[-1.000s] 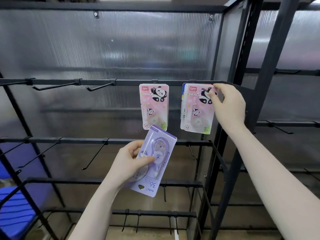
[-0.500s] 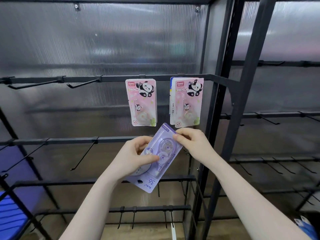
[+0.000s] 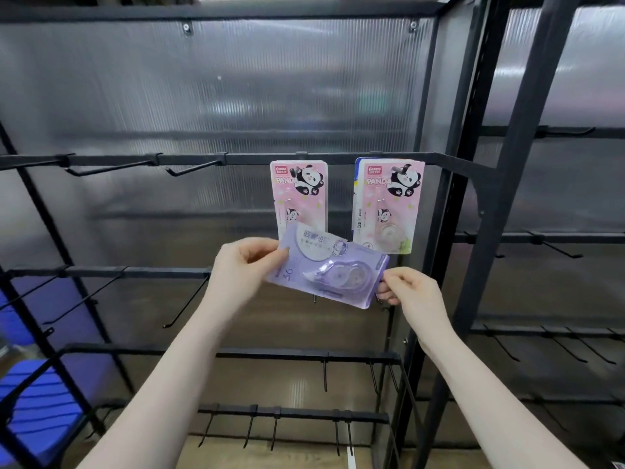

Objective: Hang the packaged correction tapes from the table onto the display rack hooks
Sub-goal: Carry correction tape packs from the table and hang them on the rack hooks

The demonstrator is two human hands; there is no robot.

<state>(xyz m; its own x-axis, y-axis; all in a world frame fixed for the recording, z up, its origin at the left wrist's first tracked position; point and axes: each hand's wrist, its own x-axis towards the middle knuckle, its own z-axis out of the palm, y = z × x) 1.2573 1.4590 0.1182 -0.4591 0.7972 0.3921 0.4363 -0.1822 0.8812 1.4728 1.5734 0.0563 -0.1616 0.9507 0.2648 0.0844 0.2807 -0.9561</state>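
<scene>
Turned since half a second ago: purple correction tape pack (image 3: 326, 270) now lying nearly level across the view, no longer slanted upright. Left hand (image 3: 241, 270) pinching its left edge, thumb on the printed face. Pack itself held in mid-air before the second rail, overlapping the bottom of the left panda pack (image 3: 297, 194). Right panda pack (image 3: 389, 201) already hung from the top rail (image 3: 203, 159). Right hand (image 3: 411, 291) pinching the pack's lower right corner. Two hung, third in hand, not yet hooked; table out of view.
</scene>
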